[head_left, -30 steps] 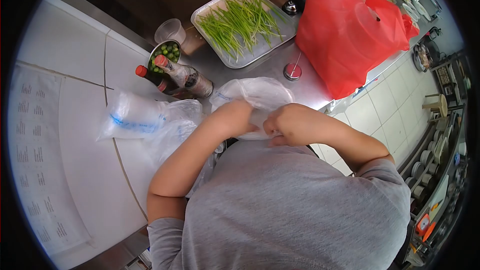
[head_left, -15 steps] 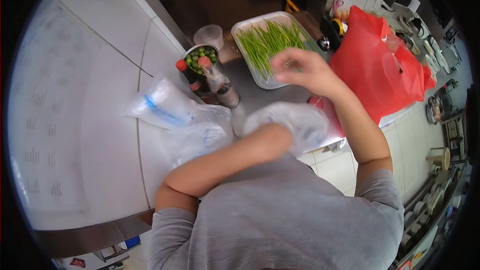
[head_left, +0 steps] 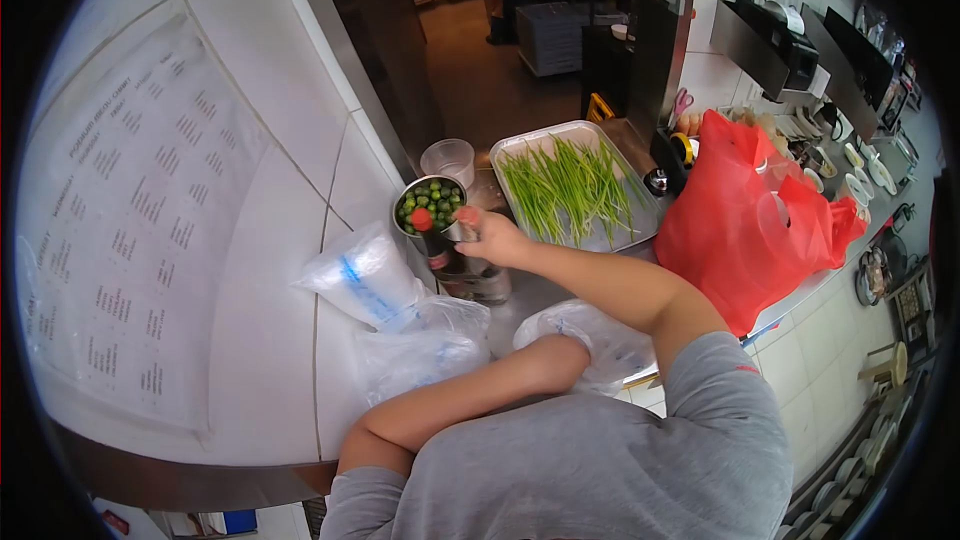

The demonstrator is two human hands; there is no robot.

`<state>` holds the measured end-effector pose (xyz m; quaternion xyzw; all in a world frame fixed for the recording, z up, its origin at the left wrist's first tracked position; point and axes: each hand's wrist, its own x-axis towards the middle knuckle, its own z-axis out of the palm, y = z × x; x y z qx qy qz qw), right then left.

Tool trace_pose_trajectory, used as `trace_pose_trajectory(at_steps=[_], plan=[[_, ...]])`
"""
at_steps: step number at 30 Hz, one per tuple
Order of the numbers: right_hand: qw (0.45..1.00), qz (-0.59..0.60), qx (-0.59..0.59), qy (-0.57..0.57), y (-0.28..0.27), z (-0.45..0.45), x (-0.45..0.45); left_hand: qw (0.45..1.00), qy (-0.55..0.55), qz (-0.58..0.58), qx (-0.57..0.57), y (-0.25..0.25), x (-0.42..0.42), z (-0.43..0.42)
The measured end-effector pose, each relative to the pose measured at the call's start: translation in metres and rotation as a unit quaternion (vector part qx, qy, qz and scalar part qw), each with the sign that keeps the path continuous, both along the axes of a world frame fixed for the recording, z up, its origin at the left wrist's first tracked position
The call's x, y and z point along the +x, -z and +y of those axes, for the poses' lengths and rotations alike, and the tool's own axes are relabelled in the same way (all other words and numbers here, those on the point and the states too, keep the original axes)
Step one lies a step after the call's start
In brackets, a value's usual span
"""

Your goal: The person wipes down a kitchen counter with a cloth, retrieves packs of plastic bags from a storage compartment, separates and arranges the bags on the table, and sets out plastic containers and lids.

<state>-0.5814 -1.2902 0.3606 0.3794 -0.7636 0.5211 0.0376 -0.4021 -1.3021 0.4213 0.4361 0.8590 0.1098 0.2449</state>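
Observation:
My right hand [head_left: 494, 242] is at the neck of a bottle with a pale red cap [head_left: 467, 217], its fingers closed around it. A dark bottle with a red cap [head_left: 424, 221] stands beside it, in front of a metal container of small green limes [head_left: 437, 190]. My left forearm reaches into a clear plastic bag [head_left: 615, 340]. My left hand [head_left: 562, 358] is mostly hidden there, so its fingers do not show. More clear plastic bags [head_left: 430, 340] with blue print lie against the tiled wall, left of my left hand.
A metal tray [head_left: 640, 210] of long green stalks [head_left: 570, 185] lies beyond my right arm. A big red bag [head_left: 740, 230] stands on the counter at the right. An empty clear tub [head_left: 448, 158] is behind the limes. A printed sheet [head_left: 140, 230] hangs on the left wall.
My right hand has moved left from above the tray to the bottle's neck and closed on it. My left arm stays at the plastic bag. The view has tilted up.

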Motion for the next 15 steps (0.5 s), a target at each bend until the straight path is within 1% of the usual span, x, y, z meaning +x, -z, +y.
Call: trace_pose_trajectory(at_steps=[1, 4, 5, 7, 8, 9, 10, 11, 12, 14, 15], plan=[[1.0, 0.021, -0.005, -0.006, -0.001, 0.013, 0.004, 1.0, 0.0, 0.002, -0.015, 0.0, 0.0, 0.0], [0.992, -0.123, 0.007, -0.007, 0.001, 0.053, 0.02, 1.0, 0.005, 0.003, -0.028, 0.003, -0.003, -0.001], [0.993, -0.12, 0.01, -0.001, -0.001, 0.063, 0.022, 1.0, 0.009, 0.001, -0.025, 0.005, -0.004, 0.0], [0.992, -0.123, 0.02, 0.014, -0.006, 0.084, 0.031, 0.999, -0.002, 0.002, 0.04, 0.019, -0.006, 0.0], [0.993, -0.109, 0.021, 0.028, -0.014, 0.089, 0.037, 0.997, -0.008, 0.0, 0.072, 0.02, -0.005, 0.001], [0.99, -0.048, 0.068, 0.116, -0.018, 0.097, 0.048, 0.999, -0.003, -0.028, 0.042, 0.018, -0.007, 0.003], [0.973, 0.017, 0.112, 0.199, -0.022, 0.102, 0.057, 0.999, 0.002, -0.053, 0.01, 0.003, -0.01, 0.003], [0.968, 0.051, 0.096, 0.227, -0.038, 0.104, 0.071, 0.997, 0.007, -0.076, -0.025, -0.004, -0.01, 0.002], [0.96, 0.085, 0.08, 0.255, -0.053, 0.106, 0.085, 0.996, 0.015, -0.084, -0.039, 0.01, -0.014, 0.002], [0.975, 0.088, -0.058, 0.198, -0.11, 0.117, 0.134, 0.993, 0.013, -0.102, -0.05, -0.015, -0.019, 0.004], [0.997, -0.005, -0.031, 0.068, -0.123, 0.127, 0.156, 0.992, 0.014, -0.117, -0.055, -0.021, -0.016, 0.005]])
